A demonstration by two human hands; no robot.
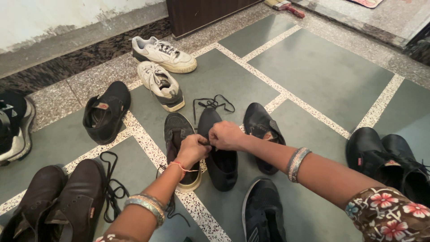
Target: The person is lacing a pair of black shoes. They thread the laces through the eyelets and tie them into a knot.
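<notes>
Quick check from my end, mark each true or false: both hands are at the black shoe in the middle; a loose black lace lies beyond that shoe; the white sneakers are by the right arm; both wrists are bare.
1. Both hands, left hand and right hand, meet at the black shoe. True.
2. A loose black lace lies on the floor beyond that shoe. True.
3. The white sneakers sit by the right arm. False: they lie far ahead, to the left, near the wall.
4. Both wrists are bare. False: each arm wears bangles.

Small red-and-white insole label (102, 106) inside the black slip-on shoe (107, 111) at left, tiny red tag (359, 161) on the side of the black boot (365, 150) at right, no packages, signs or screens
</notes>
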